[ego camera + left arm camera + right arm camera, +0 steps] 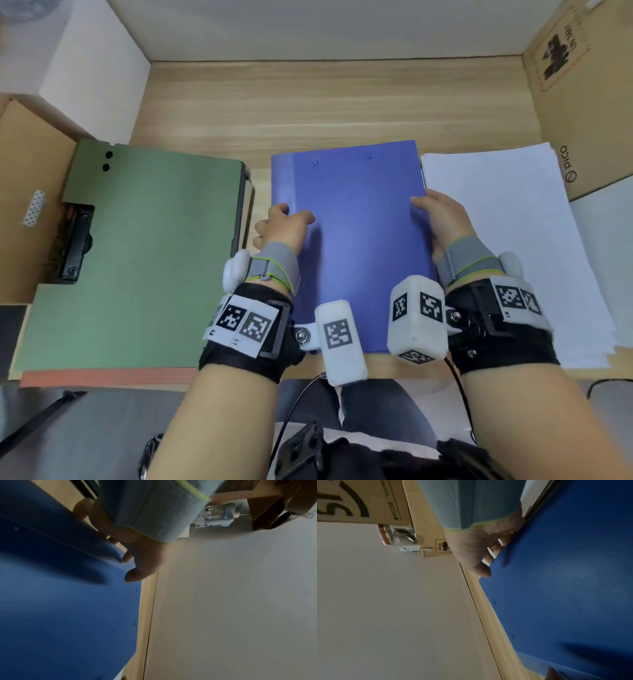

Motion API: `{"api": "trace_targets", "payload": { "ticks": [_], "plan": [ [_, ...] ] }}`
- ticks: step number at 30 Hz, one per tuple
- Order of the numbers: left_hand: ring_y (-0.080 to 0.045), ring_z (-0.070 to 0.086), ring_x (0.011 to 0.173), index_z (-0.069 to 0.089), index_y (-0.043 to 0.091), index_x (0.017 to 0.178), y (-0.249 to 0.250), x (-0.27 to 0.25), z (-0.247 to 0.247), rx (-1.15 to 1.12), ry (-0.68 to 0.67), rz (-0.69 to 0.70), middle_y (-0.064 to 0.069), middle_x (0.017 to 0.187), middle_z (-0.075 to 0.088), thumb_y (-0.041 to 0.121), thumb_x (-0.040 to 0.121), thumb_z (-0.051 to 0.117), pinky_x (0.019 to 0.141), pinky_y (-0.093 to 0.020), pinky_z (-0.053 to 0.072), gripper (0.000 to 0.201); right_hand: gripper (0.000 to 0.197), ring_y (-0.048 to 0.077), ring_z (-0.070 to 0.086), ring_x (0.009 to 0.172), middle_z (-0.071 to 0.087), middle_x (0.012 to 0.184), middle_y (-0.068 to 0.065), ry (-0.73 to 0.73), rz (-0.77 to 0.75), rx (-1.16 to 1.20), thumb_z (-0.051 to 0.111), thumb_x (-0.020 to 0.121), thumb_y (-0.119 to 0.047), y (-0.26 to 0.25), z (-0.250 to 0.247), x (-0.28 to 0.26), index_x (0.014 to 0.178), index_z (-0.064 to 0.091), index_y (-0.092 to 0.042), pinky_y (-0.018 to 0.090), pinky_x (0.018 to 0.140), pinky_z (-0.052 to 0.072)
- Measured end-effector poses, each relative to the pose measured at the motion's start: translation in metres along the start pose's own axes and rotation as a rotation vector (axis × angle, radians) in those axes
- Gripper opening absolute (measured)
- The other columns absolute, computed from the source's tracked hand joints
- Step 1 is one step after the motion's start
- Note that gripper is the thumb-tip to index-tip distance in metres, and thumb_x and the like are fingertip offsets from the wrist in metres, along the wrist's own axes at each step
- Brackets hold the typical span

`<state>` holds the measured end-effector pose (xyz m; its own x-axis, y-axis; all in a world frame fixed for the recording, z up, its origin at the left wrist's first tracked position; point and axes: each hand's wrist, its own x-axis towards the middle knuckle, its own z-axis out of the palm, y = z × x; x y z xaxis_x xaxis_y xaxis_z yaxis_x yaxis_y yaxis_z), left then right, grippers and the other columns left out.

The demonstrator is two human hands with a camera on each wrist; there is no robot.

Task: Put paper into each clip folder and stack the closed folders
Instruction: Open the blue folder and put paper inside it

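Two hands grip one closed blue clip folder (352,240) at the middle of the worktop (308,102). Left hand (282,226): thumb on the cover, fingers curled round the left edge. Right hand (442,219): thumb on the cover, fingers tucked under the right edge, as the wrist views confirm. Whether the folder lies flat or is slightly raised cannot be told. Its contents are hidden by the cover; being closed and held by both edges, it is probably ready for stacking. Left of it, a green clip folder (137,253) lies closed, its black clip (73,240) at the left edge, resting on an orange-red folder (106,376) of which only the near edge shows; these two already appear to form the stack. Right of the blue folder, a pile of loose white paper (513,246) lies on the worktop, just beside the right hand. Judged stage: late, with the blue folder left to be placed on the green one. Cardboard boxes (582,85) flank the worktop.
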<state>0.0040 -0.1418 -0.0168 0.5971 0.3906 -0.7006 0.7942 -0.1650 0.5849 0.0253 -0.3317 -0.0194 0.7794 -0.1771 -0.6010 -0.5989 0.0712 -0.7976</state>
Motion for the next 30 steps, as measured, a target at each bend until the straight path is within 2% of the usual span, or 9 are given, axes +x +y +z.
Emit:
{"api": "trace_targets", "payload": {
  "ticks": [4, 9, 13, 16, 18, 21, 24, 27, 30],
  "plan": [
    [-0.03, 0.029, 0.135, 0.037, 0.025, 0.14, -0.006, -0.001, 0.009, 0.034, 0.019, 0.021, -0.008, 0.147, 0.027, 0.023, 0.086, 0.055, 0.111, -0.036, 0.028, 0.057, 0.017, 0.017, 0.059, 0.065, 0.064, 0.081, 0.003, -0.022, 0.032, 0.049, 0.048, 0.087, -0.005, 0.004, -0.007, 0.002, 0.084, 0.062, -0.015, 0.025, 0.064, 0.048],
    [-0.034, 0.011, 0.145, 0.027, 0.033, 0.146, 0.003, -0.016, 0.016, 0.105, -0.056, 0.025, -0.012, 0.157, 0.004, 0.027, 0.086, 0.056, 0.118, -0.046, 0.017, 0.068, 0.014, 0.021, 0.059, 0.076, 0.063, 0.091, 0.006, -0.044, -0.009, 0.054, 0.048, 0.088, -0.006, -0.003, -0.006, -0.003, 0.087, 0.06, -0.014, 0.03, 0.074, 0.048],
    [-0.038, -0.013, 0.146, 0.021, 0.033, 0.149, 0.025, -0.035, 0.023, 0.239, -0.195, 0.092, -0.012, 0.159, -0.015, 0.031, 0.09, 0.055, 0.118, -0.049, 0.001, 0.069, 0.012, 0.017, 0.054, 0.062, 0.059, 0.075, 0.001, -0.076, -0.056, 0.008, 0.049, 0.09, -0.01, -0.026, -0.012, -0.012, 0.082, 0.057, -0.014, 0.014, 0.048, 0.044],
    [-0.025, -0.007, 0.149, 0.026, 0.033, 0.148, 0.043, -0.048, 0.024, 0.208, -0.361, 0.219, -0.002, 0.161, -0.003, 0.035, 0.089, 0.058, 0.119, -0.05, 0.002, 0.068, 0.014, 0.028, 0.056, 0.066, 0.063, 0.08, 0.003, -0.179, -0.064, 0.044, 0.051, 0.091, -0.016, -0.047, -0.015, -0.028, 0.097, 0.062, -0.011, 0.025, 0.056, 0.047],
    [-0.014, 0.0, 0.149, 0.021, 0.031, 0.149, 0.056, -0.059, 0.021, 0.136, -0.416, 0.248, 0.007, 0.16, 0.011, 0.037, 0.088, 0.06, 0.119, -0.047, 0.009, 0.073, 0.02, 0.024, 0.065, 0.065, 0.069, 0.085, 0.003, -0.302, -0.072, 0.096, 0.05, 0.091, -0.017, -0.062, -0.014, -0.04, 0.105, 0.063, -0.009, 0.028, 0.06, 0.055],
    [-0.004, 0.033, 0.136, 0.015, 0.029, 0.15, 0.077, -0.076, 0.008, 0.037, -0.449, 0.232, 0.022, 0.143, 0.037, 0.038, 0.087, 0.061, 0.105, -0.036, 0.038, 0.078, 0.021, 0.021, 0.07, 0.067, 0.071, 0.091, 0.003, -0.459, -0.11, 0.148, 0.045, 0.093, -0.018, -0.082, -0.008, -0.058, 0.102, 0.063, -0.011, 0.031, 0.065, 0.06],
    [-0.025, 0.01, 0.147, 0.001, 0.034, 0.151, 0.088, -0.083, -0.007, 0.009, -0.486, 0.191, 0.016, 0.157, 0.013, 0.041, 0.086, 0.061, 0.098, -0.071, 0.024, 0.089, 0.02, 0.026, 0.07, 0.07, 0.068, 0.087, 0.006, -0.516, -0.148, 0.128, 0.046, 0.093, -0.022, -0.095, 0.003, -0.068, 0.1, 0.063, -0.012, 0.035, 0.068, 0.06],
    [-0.03, 0.007, 0.147, 0.003, 0.034, 0.15, 0.092, -0.085, -0.026, -0.027, -0.48, 0.198, 0.01, 0.159, 0.009, 0.038, 0.081, 0.065, 0.096, -0.077, 0.02, 0.093, 0.02, 0.023, 0.072, 0.069, 0.07, 0.081, 0.004, -0.561, -0.169, 0.088, 0.045, 0.094, -0.023, -0.104, 0.02, -0.075, 0.102, 0.061, -0.012, 0.033, 0.065, 0.06],
    [-0.031, 0.021, 0.142, 0.026, 0.034, 0.145, 0.094, -0.086, -0.041, -0.043, -0.502, 0.218, 0.006, 0.155, 0.019, 0.035, 0.058, 0.066, 0.096, -0.076, 0.023, 0.095, 0.019, 0.019, 0.071, 0.063, 0.07, 0.074, 0.001, -0.587, -0.181, 0.059, 0.045, 0.095, -0.024, -0.107, 0.034, -0.077, 0.097, 0.061, -0.014, 0.029, 0.059, 0.059]
  ]
}}
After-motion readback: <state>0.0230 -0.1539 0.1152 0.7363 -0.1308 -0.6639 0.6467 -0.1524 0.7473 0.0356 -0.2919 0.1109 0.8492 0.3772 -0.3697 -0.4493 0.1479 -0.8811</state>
